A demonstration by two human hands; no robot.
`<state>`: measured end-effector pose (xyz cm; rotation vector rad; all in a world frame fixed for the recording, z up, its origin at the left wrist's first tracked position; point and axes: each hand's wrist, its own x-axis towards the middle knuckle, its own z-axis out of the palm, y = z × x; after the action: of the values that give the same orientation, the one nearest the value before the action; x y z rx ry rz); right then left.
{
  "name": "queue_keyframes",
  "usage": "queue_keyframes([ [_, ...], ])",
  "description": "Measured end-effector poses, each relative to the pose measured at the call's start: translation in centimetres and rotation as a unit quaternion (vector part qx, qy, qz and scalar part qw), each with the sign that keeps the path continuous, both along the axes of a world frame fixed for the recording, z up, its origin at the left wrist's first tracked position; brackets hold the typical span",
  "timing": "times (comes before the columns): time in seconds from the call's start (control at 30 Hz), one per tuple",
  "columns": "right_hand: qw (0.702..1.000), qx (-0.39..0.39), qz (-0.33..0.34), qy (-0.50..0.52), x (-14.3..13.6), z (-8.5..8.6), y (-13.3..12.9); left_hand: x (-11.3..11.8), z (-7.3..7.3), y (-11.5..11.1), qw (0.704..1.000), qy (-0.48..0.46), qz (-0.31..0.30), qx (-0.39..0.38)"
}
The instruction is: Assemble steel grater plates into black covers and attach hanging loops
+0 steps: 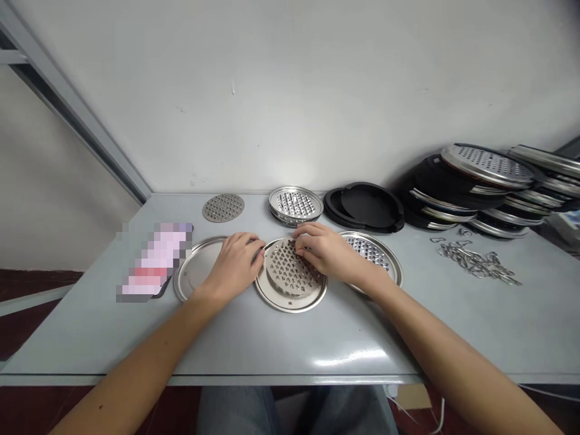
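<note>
In front of me a grater disc [286, 275] with raised teeth lies over a round, rimmed metal plate [292, 305], shifted toward its middle. My right hand [321, 249] is closed, fingertips pinching the disc's upper right edge. Curled at the plate's left rim is my left hand [238, 261]; a bit of something dark shows between its fingers, too small to name. Under that hand's wrist is a smooth round metal plate [193, 275], partly covered. A round metal grater [371, 254] lies beneath my right wrist, partly hidden.
A flat grater disc [223, 208] lies at the back left, near a blurred phone [158, 260]. Stacked metal graters [295, 204] and black round trays [369, 205] stand by the wall. On the right are tall grater stacks [484, 166] and a pile of metal clips [478, 263].
</note>
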<state>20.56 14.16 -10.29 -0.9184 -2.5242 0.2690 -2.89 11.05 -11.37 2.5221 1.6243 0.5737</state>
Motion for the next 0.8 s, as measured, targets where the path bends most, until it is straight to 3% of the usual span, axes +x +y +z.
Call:
queue_keyframes([
  [0.3, 0.994, -0.076, 0.04, 0.075, -0.6, -0.4, -1.2, -0.9, 0.9, 0.3, 0.998, -0.044, -0.014, -0.051],
  [0.8, 0.999, -0.043, 0.005, 0.018, -0.5, -1.3, -1.1, -1.0, 1.1, 0.2, 0.996, -0.044, -0.004, -0.084],
])
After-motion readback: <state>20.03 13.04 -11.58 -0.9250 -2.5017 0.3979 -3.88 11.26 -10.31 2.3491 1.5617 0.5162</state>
